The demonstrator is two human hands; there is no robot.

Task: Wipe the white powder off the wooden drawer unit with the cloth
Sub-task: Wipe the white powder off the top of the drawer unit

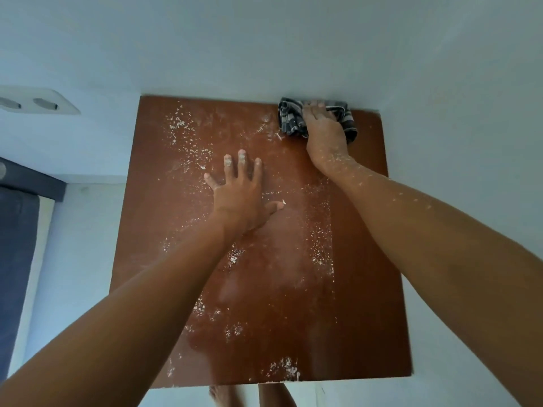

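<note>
White powder (188, 136) speckles the wooden drawer unit (361, 259) top while your right hand (323, 127) presses the checked cloth (289, 118) at its far right corner, fingers together, and your left hand (238, 195) lies flat, fingers spread.

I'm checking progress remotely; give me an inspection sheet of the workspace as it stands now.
Surface: top of the wooden drawer unit, speckled with white powder over the left and middle; right strip looks mostly clean.
Job's things: striped cloth at the far right corner by the wall.
Clutter: nothing seen.
Grippers: right hand presses on the cloth; left hand lies flat on the top, fingers spread, powder on the fingertips.
Cables: nothing seen.
Surroundings: pale wall, double wall socket at left, dark blue fabric at left edge.
</note>
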